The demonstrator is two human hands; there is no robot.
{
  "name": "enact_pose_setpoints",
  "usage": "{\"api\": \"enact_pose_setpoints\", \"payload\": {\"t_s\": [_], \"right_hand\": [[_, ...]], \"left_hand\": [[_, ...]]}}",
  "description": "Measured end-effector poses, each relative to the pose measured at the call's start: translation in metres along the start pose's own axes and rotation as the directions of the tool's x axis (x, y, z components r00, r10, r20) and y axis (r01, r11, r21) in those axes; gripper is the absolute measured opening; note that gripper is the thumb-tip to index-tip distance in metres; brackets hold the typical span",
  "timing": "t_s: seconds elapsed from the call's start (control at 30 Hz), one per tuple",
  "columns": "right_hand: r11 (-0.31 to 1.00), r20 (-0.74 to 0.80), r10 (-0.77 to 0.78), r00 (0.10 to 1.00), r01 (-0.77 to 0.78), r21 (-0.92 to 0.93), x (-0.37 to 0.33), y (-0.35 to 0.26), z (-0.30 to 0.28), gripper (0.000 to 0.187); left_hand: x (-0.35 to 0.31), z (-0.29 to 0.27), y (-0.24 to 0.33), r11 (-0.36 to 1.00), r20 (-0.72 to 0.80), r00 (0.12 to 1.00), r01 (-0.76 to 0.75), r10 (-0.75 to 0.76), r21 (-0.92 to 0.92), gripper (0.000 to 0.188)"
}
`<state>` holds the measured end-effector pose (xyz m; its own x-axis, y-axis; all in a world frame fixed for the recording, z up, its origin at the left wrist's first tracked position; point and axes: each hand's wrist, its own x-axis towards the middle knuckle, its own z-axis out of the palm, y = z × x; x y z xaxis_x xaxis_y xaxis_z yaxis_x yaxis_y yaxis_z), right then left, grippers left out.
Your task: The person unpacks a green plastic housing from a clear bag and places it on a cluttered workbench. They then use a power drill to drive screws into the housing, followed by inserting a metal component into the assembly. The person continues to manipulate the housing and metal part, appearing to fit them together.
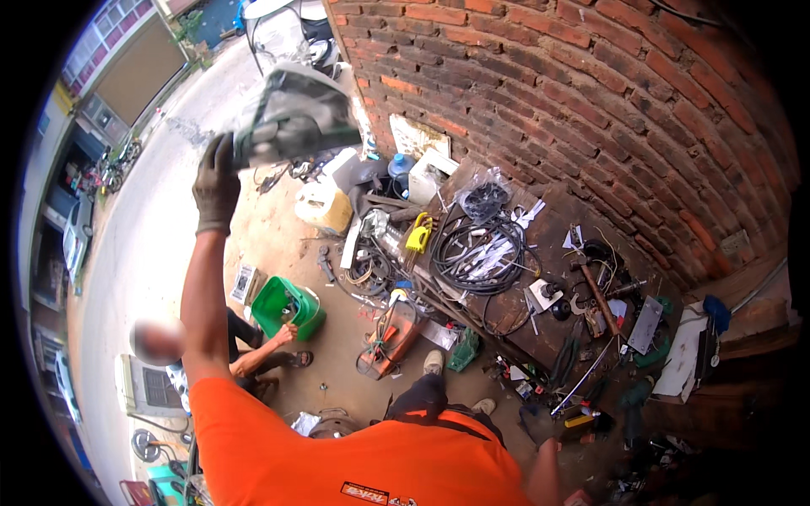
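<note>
My left hand, in a dark grey work glove, is raised at arm's length at the upper left. Its fingers close on the lower-left corner of a broad, flat dark part with a green-black rim; motion smears it, so its kind is unclear. Behind and below that part lie a cream plastic jerrycan and a blue-capped bottle. Of my right arm only a bare stretch shows at the lower edge, beside the orange shirt; the hand itself cannot be made out.
A crouching person's hand reaches to a green bucket. A wooden workbench bears coiled black cable, a hammer and loose tools, against a brick wall. An orange-red machine lies on the ground near my shoes.
</note>
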<state>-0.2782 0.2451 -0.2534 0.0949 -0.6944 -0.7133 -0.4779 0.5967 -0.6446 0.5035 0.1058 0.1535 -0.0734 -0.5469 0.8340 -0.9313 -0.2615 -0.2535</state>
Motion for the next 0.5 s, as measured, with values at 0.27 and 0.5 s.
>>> {"api": "enact_pose_setpoints", "payload": {"t_s": [0.27, 0.5], "right_hand": [[0.639, 0.129, -0.629, 0.767, 0.416, 0.647, -0.084, -0.308, 0.011, 0.079], [0.599, 0.263, -0.759, 0.596, 0.481, 0.64, -0.098, -0.412, -0.016, 0.068]], "left_hand": [[-0.046, -0.024, 0.157, 0.869, 0.005, 0.996, -0.073, 0.087, -0.489, 0.048], [-0.053, -0.051, 0.252, 0.597, 0.015, 0.968, -0.143, 0.251, -0.79, 0.061]]}}
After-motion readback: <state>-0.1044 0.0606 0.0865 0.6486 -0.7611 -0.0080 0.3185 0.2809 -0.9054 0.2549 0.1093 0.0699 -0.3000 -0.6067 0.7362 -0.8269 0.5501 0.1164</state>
